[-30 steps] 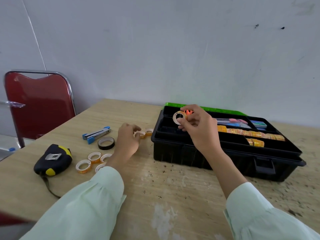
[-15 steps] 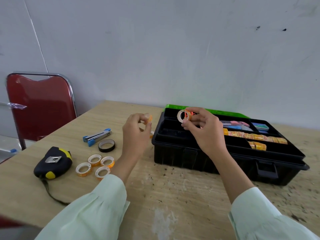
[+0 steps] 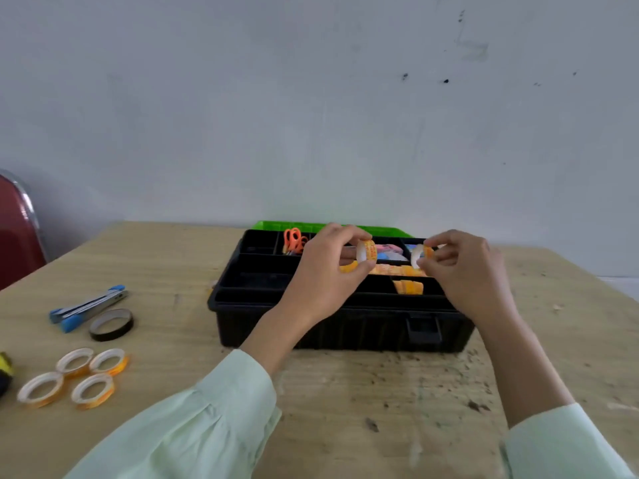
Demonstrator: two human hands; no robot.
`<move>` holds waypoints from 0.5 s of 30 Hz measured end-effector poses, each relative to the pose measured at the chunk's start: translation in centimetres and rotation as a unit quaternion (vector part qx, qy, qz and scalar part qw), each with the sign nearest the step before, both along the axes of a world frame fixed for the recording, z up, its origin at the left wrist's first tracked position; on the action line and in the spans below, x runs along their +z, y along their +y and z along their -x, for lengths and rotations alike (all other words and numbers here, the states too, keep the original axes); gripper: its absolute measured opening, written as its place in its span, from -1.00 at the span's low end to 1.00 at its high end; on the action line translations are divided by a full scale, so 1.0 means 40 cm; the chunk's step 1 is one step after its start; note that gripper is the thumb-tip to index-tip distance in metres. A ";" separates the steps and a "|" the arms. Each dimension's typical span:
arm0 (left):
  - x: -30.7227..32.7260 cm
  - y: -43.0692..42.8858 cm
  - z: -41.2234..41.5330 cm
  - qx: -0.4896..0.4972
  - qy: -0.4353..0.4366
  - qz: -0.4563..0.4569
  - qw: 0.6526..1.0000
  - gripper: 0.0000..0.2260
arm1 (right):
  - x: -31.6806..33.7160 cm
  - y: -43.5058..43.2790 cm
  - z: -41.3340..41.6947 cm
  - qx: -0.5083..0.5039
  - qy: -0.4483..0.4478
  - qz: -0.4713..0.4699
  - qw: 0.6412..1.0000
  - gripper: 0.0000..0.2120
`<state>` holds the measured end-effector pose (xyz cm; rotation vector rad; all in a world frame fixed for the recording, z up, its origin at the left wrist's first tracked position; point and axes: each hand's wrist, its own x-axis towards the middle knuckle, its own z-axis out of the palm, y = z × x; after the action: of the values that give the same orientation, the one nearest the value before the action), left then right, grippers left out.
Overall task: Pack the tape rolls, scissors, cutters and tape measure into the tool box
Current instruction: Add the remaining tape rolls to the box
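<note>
Two hands hover over the open tool box (image 3: 328, 330), well apart from each other, and each holds a tape roll. Your left hand (image 3: 321, 274) curls thumb and fingers round an orange-printed tape roll (image 3: 367, 251), held on edge; an orange curve shows below those fingers, and you cannot tell whether it is a second roll. Your right hand (image 3: 463, 271) pinches a matching roll (image 3: 419, 256) narrowly between thumb and forefinger, the other fingers curled in.

Both rolls hang above the box's long middle compartment, where a row of orange rolls (image 3: 394, 270) already lies at the right end; the left stretch shows bare black floor. A few more rolls (image 3: 408, 286) sit in the nearer compartment. Orange-handled scissors (image 3: 293, 239) lie in the back row, beside the green lid (image 3: 287, 225).

Out on the counter (image 3: 345, 409) to your left, four loose tape rolls (image 3: 91, 361) cluster together, touching. Beyond them lie a black tape roll (image 3: 110, 335) and, just beside it, a blue-and-silver tool (image 3: 88, 304). The tape measure (image 3: 4, 369) is cut off at the frame's left edge.
</note>
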<state>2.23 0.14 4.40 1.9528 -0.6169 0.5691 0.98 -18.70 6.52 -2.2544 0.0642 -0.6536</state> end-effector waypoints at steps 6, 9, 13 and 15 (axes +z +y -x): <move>0.001 -0.084 -0.010 -0.019 0.016 -0.001 1.000 -0.73 | -0.013 -0.065 0.003 -0.013 0.108 0.081 0.991 -0.80; 0.005 -0.096 -0.013 -0.013 0.016 -0.003 1.000 -0.73 | -0.004 -0.063 0.001 0.001 0.131 0.108 0.985 -0.81; 0.009 -0.093 -0.021 -0.007 0.023 0.000 1.000 -0.74 | 0.008 -0.049 -0.009 0.036 0.178 0.144 0.973 -0.80; 0.010 -0.095 -0.025 -0.007 0.026 -0.005 1.000 -0.74 | 0.003 -0.042 -0.014 0.053 0.188 0.157 0.968 -0.82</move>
<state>3.22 -3.65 4.80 1.9651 -0.6014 0.5044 1.56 -20.39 6.64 -2.6433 0.0278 -0.1792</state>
